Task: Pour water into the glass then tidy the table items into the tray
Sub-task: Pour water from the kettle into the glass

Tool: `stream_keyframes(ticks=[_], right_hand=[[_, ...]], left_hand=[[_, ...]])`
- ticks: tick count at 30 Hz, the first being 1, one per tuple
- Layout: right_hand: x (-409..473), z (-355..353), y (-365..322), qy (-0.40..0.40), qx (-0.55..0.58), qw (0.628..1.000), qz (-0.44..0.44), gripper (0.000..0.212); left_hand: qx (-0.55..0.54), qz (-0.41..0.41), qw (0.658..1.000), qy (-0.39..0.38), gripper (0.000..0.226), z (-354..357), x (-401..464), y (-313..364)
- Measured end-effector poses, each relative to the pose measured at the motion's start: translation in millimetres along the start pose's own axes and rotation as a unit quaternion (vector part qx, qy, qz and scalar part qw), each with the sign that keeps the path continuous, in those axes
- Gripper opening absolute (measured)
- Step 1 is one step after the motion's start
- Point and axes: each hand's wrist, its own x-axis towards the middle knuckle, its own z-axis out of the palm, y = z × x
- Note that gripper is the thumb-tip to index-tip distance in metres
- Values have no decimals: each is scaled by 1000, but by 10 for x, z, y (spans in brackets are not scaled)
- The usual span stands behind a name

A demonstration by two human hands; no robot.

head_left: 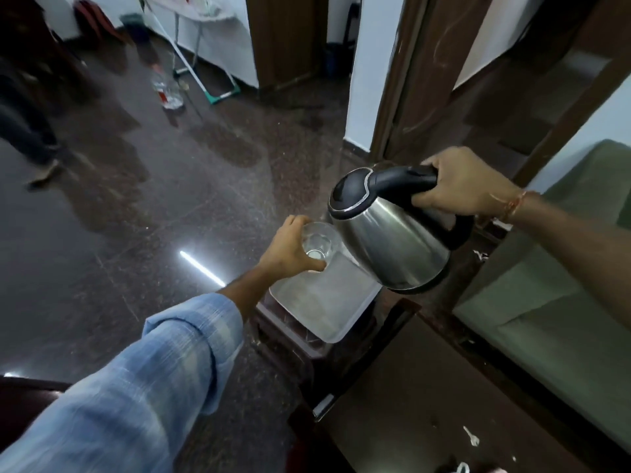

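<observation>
My left hand [290, 249] grips a clear glass [318, 241] and holds it in the air over the far end of a steel tray [316, 308]. My right hand [464, 184] is closed on the black handle of a steel kettle [392, 233], which is tilted with its spout side down towards the glass rim. A little water seems to lie in the bottom of the glass. The spout itself is hidden behind the kettle body. The tray looks bare and rests on a small dark stool.
Beside the stool is a dark wooden table [426, 387] with small white scraps near its front. A green sofa [563, 285] fills the right side. On the polished floor stand a bottle [167, 87] and a mop [201, 76]; a person's legs [27, 131] are at the far left.
</observation>
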Motion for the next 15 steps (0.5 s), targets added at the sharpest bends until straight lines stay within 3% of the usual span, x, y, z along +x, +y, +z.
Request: stream_keyframes(ticks=[15], right_hand=[[-325, -736, -677, -114, -214, 970, -11, 21]], left_hand=[[-2, 77, 997, -12, 81, -140, -273, 634]])
